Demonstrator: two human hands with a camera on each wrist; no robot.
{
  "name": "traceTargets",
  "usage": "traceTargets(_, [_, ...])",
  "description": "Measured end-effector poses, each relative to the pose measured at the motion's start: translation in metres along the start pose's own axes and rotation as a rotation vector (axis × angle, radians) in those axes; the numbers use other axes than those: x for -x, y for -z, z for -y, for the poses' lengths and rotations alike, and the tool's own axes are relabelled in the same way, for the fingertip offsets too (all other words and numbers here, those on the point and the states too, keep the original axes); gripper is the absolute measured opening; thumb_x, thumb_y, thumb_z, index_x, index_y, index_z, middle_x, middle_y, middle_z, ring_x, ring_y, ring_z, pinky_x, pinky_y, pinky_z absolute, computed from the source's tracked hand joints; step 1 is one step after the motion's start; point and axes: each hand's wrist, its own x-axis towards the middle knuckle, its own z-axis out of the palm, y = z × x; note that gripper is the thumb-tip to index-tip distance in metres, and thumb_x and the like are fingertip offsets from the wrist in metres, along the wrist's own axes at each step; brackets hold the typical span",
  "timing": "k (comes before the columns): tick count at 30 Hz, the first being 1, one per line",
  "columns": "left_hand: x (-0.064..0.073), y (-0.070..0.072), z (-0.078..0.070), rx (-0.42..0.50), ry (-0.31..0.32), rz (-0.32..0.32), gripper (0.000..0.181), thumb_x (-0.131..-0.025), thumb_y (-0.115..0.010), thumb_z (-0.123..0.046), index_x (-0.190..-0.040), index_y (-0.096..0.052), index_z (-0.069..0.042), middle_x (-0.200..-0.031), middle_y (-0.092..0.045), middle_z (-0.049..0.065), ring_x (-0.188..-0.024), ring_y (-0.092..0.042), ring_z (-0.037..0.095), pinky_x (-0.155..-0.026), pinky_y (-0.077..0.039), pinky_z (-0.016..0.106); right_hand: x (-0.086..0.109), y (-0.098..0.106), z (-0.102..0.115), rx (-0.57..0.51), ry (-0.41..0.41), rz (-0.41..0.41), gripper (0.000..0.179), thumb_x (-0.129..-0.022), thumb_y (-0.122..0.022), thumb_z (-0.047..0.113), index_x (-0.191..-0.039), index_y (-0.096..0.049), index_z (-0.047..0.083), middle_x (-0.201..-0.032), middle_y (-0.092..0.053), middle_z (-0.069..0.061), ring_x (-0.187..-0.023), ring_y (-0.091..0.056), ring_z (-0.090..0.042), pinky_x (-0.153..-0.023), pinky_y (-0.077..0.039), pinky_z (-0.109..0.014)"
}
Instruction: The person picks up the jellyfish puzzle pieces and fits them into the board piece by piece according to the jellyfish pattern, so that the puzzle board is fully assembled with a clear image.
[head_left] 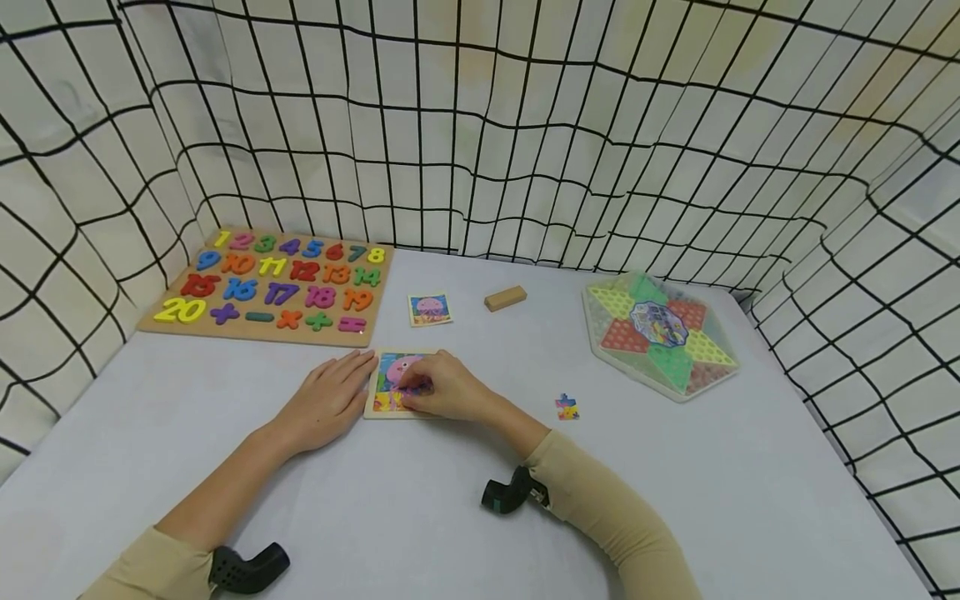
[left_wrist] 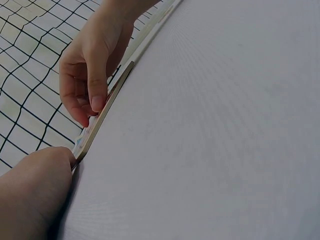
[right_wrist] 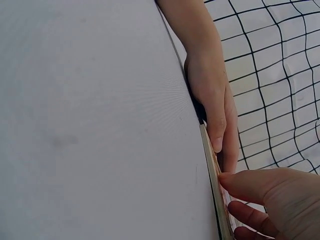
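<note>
A small jigsaw puzzle (head_left: pixel 381 402) in a pale wooden frame, with a pink cartoon figure on it, lies flat on the table. My left hand (head_left: pixel 324 402) lies with straight fingers against the frame's left edge. Over the puzzle's right half, my right hand (head_left: pixel 442 387) bends its thumb and fingers down onto the picture, pinching a puzzle piece mostly hidden beneath them. The left wrist view shows the right thumb (left_wrist: pixel 97 95) touching the puzzle. One loose jigsaw piece (head_left: pixel 567 407), blue, yellow and pink, lies right of the right hand.
A wooden number board (head_left: pixel 176 327) lies at the back left. Behind the puzzle are a small picture card (head_left: pixel 430 309) and a wooden block (head_left: pixel 506 298). A hexagonal star-pattern game board (head_left: pixel 660 333) lies to the right. Black netting (head_left: pixel 457 125) over white cloth surrounds the table.
</note>
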Motion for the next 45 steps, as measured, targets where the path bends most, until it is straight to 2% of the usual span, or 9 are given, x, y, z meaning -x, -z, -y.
traceTargets(3, [0.001,0.000,-0.001,0.002,0.006,0.008,0.049,-0.096,-0.043,-0.019,-0.139,-0.034,0.002,-0.144,-0.032,0.017,-0.134,-0.021,0.034,-0.106,-0.015,0.051,0.001,0.000,-0.001,0.005,0.001,0.003,0.019,-0.082,-0.069,0.023,-0.097,-0.069,0.012,-0.093,-0.065,0.008,-0.083,-0.049,-0.003,-0.078,-0.035,-0.019])
traceTargets(9, [0.001,0.000,-0.002,0.000,0.018,0.019,0.050,-0.096,-0.043,-0.020,-0.140,-0.033,0.002,-0.145,-0.031,0.017,-0.134,-0.021,0.034,-0.107,-0.014,0.051,0.007,0.003,-0.002,-0.002,-0.017,0.007,0.020,-0.082,-0.070,0.025,-0.096,-0.069,0.012,-0.086,-0.062,0.008,-0.079,-0.047,-0.006,-0.071,-0.036,-0.018])
traceTargets(16, [-0.001,0.000,-0.002,-0.010,0.019,0.031,0.051,-0.095,-0.043,-0.020,-0.140,-0.032,0.002,-0.145,-0.030,0.017,-0.135,-0.020,0.034,-0.107,-0.014,0.052,0.016,0.011,-0.007,-0.033,-0.056,0.012,0.019,-0.082,-0.069,0.021,-0.099,-0.068,0.011,-0.089,-0.063,0.008,-0.083,-0.049,-0.007,-0.073,-0.039,-0.019])
traceTargets(21, [0.000,0.000,-0.002,-0.006,0.012,0.019,0.050,-0.095,-0.043,-0.019,-0.140,-0.033,0.002,-0.145,-0.031,0.017,-0.134,-0.020,0.035,-0.106,-0.015,0.052,0.025,0.017,-0.012,-0.068,-0.079,-0.007,0.017,-0.082,-0.067,0.018,-0.099,-0.067,0.011,-0.086,-0.061,0.004,-0.082,-0.051,-0.011,-0.072,-0.041,-0.020])
traceTargets(27, [0.000,0.000,-0.002,0.007,0.016,0.024,0.050,-0.095,-0.043,-0.019,-0.140,-0.033,0.002,-0.145,-0.030,0.017,-0.135,-0.020,0.034,-0.106,-0.015,0.052,0.037,0.026,-0.020,-0.043,-0.083,-0.044,0.017,-0.083,-0.066,0.013,-0.099,-0.066,0.009,-0.086,-0.062,0.003,-0.084,-0.054,-0.011,-0.074,-0.044,-0.022])
traceTargets(34, [-0.002,0.000,0.000,-0.009,0.022,0.046,0.052,-0.096,-0.043,-0.021,-0.141,-0.030,0.000,-0.146,-0.028,0.016,-0.136,-0.018,0.033,-0.107,-0.013,0.051,0.052,0.036,-0.027,-0.032,-0.158,-0.049,0.018,-0.084,-0.065,0.014,-0.101,-0.065,0.009,-0.088,-0.062,0.003,-0.085,-0.054,-0.012,-0.076,-0.044,-0.025])
traceTargets(45, [-0.002,0.000,0.000,-0.001,0.028,0.040,0.052,-0.096,-0.043,-0.022,-0.141,-0.031,0.000,-0.146,-0.028,0.015,-0.136,-0.018,0.033,-0.107,-0.013,0.051,0.078,0.051,-0.043,-0.035,-0.237,-0.117,0.018,-0.083,-0.065,0.013,-0.100,-0.065,0.009,-0.088,-0.061,0.002,-0.086,-0.054,-0.016,-0.076,-0.045,-0.030])
